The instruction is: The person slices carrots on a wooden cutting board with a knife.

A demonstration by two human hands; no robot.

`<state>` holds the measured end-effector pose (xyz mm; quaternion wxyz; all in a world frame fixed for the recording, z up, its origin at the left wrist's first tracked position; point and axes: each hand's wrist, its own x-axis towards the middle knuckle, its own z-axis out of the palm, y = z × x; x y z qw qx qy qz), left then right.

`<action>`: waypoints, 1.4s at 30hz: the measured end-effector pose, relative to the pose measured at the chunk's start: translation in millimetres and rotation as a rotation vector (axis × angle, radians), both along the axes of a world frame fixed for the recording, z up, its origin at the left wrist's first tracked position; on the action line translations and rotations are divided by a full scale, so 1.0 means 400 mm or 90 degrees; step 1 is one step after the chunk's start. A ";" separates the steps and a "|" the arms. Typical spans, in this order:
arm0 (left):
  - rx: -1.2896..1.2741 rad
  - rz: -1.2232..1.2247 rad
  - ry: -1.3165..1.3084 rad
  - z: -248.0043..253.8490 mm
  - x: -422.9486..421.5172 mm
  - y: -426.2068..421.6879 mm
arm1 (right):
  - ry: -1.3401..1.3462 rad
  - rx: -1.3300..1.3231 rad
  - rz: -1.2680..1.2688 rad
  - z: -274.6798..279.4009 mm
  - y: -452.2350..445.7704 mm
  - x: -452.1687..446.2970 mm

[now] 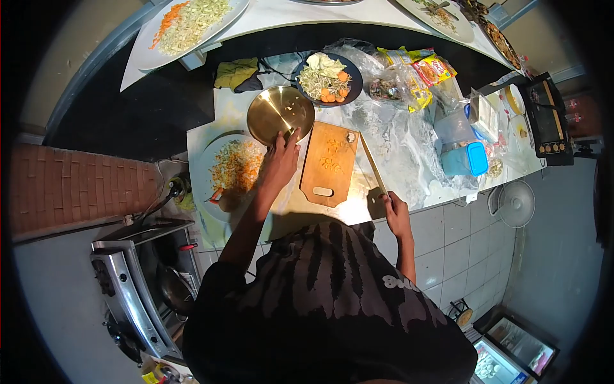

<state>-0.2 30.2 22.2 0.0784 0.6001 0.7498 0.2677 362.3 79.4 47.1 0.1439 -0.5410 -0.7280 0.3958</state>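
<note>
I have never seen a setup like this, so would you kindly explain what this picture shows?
There is no machine here: one camera, worn on the head, looks forward and down at the wearer's two bare hands. The right hand holds a knife beside a wooden cutting board with small chopped bits on it. The left hand is at the near edge of a golden plate; whether it grips it is unclear. Also on the table are a pale plate of finely cut vegetables, a black plate with carrot slices, and a blue-lidded container.
</note>
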 end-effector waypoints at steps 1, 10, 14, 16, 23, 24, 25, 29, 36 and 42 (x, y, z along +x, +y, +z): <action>-0.014 0.005 -0.028 0.005 0.002 -0.004 | -0.005 -0.001 -0.001 0.003 0.007 -0.001; -0.046 -0.022 -0.026 -0.011 -0.007 -0.014 | 0.001 0.014 0.005 0.005 0.025 0.000; 0.013 -0.028 0.022 -0.001 -0.005 -0.020 | 0.017 0.022 -0.003 0.003 0.011 0.003; -0.024 -0.033 -0.021 0.007 -0.005 -0.022 | 0.019 0.018 -0.006 -0.007 0.007 0.005; -0.044 -0.049 0.002 -0.027 -0.015 -0.027 | 0.007 0.006 -0.006 0.005 -0.005 -0.009; -0.032 -0.050 0.010 -0.027 -0.015 -0.028 | 0.007 0.006 -0.005 0.002 -0.005 -0.008; -0.019 -0.051 0.019 -0.027 -0.015 -0.028 | 0.003 0.009 -0.006 -0.003 -0.005 -0.006; -0.015 -0.047 0.016 -0.026 -0.014 -0.027 | -0.005 0.015 -0.005 -0.011 -0.007 0.002; -0.033 -0.031 0.027 -0.023 -0.011 -0.025 | -0.005 0.008 -0.015 0.003 -0.017 -0.006; 0.015 -0.001 0.003 -0.019 -0.016 -0.010 | -0.002 0.000 -0.015 -0.003 -0.025 -0.003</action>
